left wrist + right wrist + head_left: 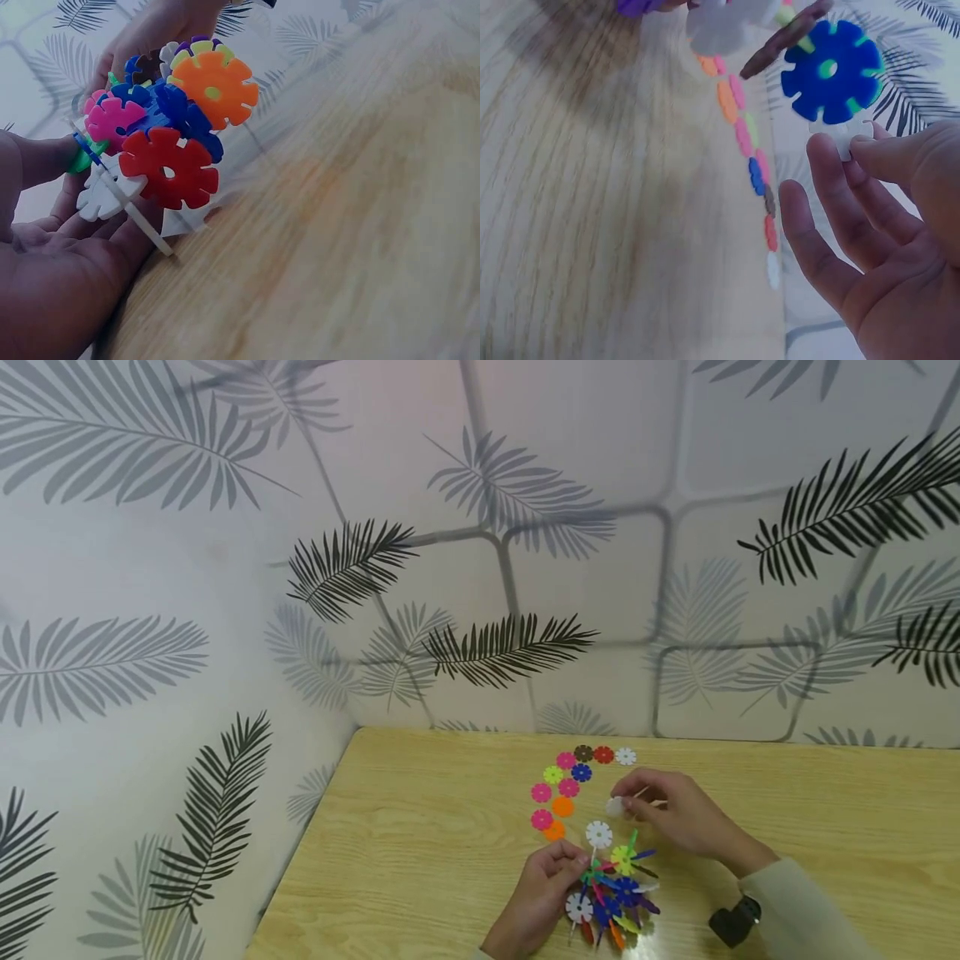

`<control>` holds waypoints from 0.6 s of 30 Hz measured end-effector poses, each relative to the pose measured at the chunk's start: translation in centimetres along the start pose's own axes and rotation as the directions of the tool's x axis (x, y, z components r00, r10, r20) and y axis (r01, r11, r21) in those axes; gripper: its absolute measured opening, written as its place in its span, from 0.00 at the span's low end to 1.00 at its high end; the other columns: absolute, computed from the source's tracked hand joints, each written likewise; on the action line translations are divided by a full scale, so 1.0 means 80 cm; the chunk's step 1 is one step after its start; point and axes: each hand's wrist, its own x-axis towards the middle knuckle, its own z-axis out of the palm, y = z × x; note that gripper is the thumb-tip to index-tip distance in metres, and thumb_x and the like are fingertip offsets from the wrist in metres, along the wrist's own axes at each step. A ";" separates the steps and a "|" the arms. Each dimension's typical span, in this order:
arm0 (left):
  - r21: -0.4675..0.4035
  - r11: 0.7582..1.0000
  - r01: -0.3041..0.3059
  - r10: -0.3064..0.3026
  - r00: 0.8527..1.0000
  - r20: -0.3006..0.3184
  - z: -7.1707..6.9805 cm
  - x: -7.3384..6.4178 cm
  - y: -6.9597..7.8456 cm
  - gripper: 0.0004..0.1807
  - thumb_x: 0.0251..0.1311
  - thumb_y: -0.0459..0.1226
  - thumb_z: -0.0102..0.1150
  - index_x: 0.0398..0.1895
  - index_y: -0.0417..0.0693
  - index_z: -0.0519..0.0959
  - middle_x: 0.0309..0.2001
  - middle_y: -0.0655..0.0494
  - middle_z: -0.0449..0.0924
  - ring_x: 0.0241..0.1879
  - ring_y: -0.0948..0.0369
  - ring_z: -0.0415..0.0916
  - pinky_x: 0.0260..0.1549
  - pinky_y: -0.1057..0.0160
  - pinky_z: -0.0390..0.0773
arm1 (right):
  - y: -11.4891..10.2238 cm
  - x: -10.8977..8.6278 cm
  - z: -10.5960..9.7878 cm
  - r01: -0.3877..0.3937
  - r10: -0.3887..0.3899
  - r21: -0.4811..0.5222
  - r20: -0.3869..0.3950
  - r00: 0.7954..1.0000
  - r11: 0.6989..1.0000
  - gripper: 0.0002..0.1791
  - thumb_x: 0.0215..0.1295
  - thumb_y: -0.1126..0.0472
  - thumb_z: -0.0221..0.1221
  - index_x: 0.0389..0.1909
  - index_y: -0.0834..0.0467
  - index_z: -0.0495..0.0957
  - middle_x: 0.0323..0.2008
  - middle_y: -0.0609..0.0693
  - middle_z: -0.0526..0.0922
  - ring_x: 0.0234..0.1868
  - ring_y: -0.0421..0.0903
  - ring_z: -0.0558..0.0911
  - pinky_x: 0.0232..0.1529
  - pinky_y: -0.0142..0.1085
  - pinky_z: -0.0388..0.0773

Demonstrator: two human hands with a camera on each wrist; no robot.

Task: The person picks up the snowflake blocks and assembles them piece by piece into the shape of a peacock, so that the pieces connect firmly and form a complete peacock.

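Left hand [534,887], one: thumb and fingers pinching a green disc [79,160] at the left edge of the cluster, other fingers spread beneath.

Loose notched discs, eleven, flat on the table in a curved double row behind the hands: pink [542,792], four; orange [562,807], two; yellow [553,774], one; blue [581,772], one; brown [583,753], one; red [603,755], one; white [626,757], one, at the right end.

Cluster of interlocked notched discs [625,890], one, held at the table's near side, between the hands. Colours: white, green, pink, blue, yellow, purple, red, orange, brown. Discs set at many angles; exact count hidden by overlap. Two white discs [580,908] face the head camera, one low at left, one high at the back.

Right hand [678,810], one: thumb and fingertips pinching a single white disc [614,807], raised behind the cluster. From the right wrist, a blue disc [849,64] overlaps it; contact cannot be told.

Black wrist device [735,922], one, beside a pale sleeve [802,910].

Throughout: wood-grain table [390,827], one; leaf-patterned wall [585,577] behind.
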 end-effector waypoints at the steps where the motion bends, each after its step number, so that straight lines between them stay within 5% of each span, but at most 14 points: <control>1: 0.001 1.000 0.003 -0.003 1.000 -0.002 0.000 0.000 0.000 0.03 0.79 0.32 0.57 0.43 0.47 0.79 0.35 0.65 0.87 0.38 0.70 0.82 0.41 0.73 0.83 | -0.003 -0.001 -0.001 0.014 -0.014 0.002 0.008 1.000 1.000 0.08 0.79 0.68 0.62 0.51 0.57 0.86 0.42 0.48 0.90 0.42 0.42 0.89 0.46 0.30 0.87; 11: 0.014 1.000 0.020 -0.020 1.000 -0.010 0.001 0.000 0.003 0.03 0.81 0.32 0.56 0.45 0.44 0.79 0.36 0.64 0.84 0.40 0.70 0.80 0.40 0.73 0.83 | -0.030 -0.004 0.001 0.077 -0.077 0.007 0.053 0.996 0.997 0.07 0.80 0.67 0.61 0.48 0.55 0.86 0.44 0.48 0.90 0.43 0.45 0.90 0.47 0.38 0.92; 18: 0.056 0.998 0.020 -0.018 0.999 -0.038 0.002 0.000 0.003 0.05 0.80 0.32 0.56 0.48 0.39 0.80 0.32 0.65 0.83 0.38 0.70 0.78 0.41 0.73 0.81 | -0.032 -0.007 0.001 0.121 -0.119 -0.038 0.044 0.992 0.992 0.07 0.79 0.69 0.62 0.47 0.56 0.86 0.42 0.46 0.90 0.42 0.48 0.89 0.47 0.28 0.87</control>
